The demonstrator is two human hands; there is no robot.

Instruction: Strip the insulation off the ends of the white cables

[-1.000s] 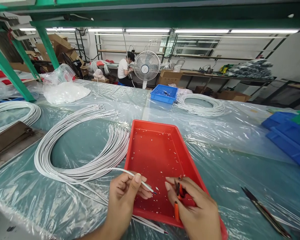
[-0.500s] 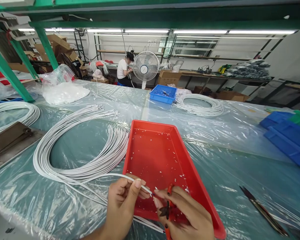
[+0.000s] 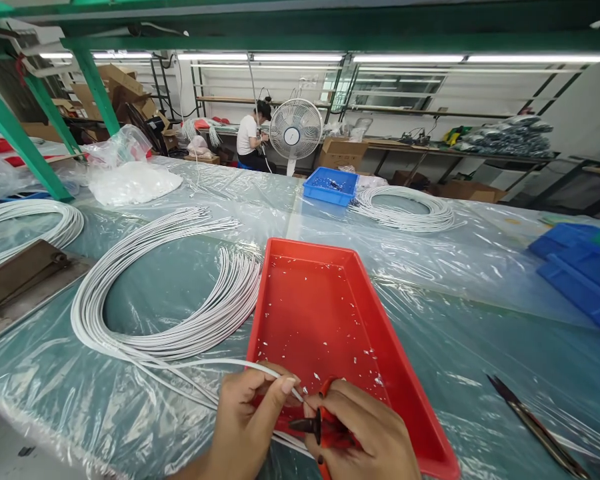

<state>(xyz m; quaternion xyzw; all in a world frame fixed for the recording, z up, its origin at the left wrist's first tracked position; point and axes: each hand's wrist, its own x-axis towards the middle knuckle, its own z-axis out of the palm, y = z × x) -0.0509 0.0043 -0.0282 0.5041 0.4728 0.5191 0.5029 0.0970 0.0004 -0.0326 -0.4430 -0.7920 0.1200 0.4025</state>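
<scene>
A thin white cable [image 3: 267, 369] runs from the coil into my left hand [image 3: 250, 417], pinched between thumb and fingers close to its end. My right hand [image 3: 367, 430] is closed around small cutting pliers with orange handles and dark jaws [image 3: 307, 425]. Its thumb and forefinger also meet at the cable's tip, right beside my left fingertips; the tip itself is mostly covered. Both hands are over the near end of a red tray [image 3: 313, 313], which has small white scraps scattered on its floor. A large coil of white cables [image 3: 93, 313] lies to the left of the tray.
Pointed metal tweezers [image 3: 537, 427] lie at right. Further off are a blue tray [image 3: 330, 193] with dark bits, another cable coil [image 3: 445, 217] and a white plastic bag [image 3: 133, 183]. Blue bins [image 3: 580, 273] stand at right. Beyond the table, a fan [image 3: 296, 130] and a seated person [image 3: 247, 139].
The pliers have turned in my right hand, so their jaws now point left below the cable. Both hands sit slightly lower, and the cable's dark tip is now covered by fingers.
</scene>
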